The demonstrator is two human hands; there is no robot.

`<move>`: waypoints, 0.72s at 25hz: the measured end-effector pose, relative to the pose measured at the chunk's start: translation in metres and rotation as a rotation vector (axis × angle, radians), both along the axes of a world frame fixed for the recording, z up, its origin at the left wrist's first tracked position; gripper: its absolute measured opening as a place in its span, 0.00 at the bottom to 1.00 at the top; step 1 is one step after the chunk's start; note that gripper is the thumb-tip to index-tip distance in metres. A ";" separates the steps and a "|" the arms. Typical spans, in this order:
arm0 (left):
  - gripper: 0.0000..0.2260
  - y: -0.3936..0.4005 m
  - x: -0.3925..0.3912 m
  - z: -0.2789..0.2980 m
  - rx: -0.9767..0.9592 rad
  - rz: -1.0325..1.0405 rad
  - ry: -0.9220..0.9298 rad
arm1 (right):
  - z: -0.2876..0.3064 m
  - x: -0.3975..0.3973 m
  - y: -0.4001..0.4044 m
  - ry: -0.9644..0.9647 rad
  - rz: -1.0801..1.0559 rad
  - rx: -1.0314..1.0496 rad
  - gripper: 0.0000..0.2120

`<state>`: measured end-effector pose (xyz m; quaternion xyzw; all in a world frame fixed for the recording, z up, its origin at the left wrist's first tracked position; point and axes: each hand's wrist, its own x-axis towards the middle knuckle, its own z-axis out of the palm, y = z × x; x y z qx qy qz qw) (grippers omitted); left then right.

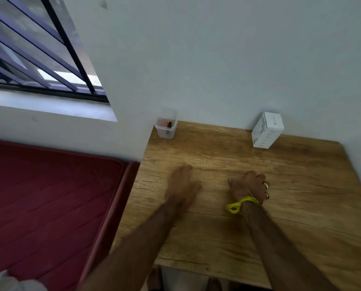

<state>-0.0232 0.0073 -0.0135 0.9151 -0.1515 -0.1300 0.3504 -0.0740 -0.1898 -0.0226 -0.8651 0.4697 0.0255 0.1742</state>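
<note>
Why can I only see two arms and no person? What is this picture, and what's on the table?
The camera sits on a person's head and looks down, so you see only their own arms reaching forward. The left hand is a bit blurry, its fingers stretched out over the wooden table. The right hand wears rings and has a yellow band at the wrist. Neither hand seems to hold anything. At the table's far edge, by the wall, stand a small clear plastic tub and a white box. Beside the table lies a red mattress, under a barred window.
</note>
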 end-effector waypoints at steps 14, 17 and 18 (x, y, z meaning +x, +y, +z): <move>0.38 -0.006 0.160 -0.004 -0.183 0.679 -0.017 | -0.003 0.058 -0.029 -0.574 -0.511 0.144 0.45; 0.38 -0.012 0.156 -0.001 -0.163 0.683 -0.020 | 0.005 0.077 -0.064 -0.671 -0.485 0.176 0.48; 0.38 -0.014 0.155 0.001 -0.161 0.674 -0.034 | 0.005 0.084 -0.072 -0.708 -0.486 0.176 0.46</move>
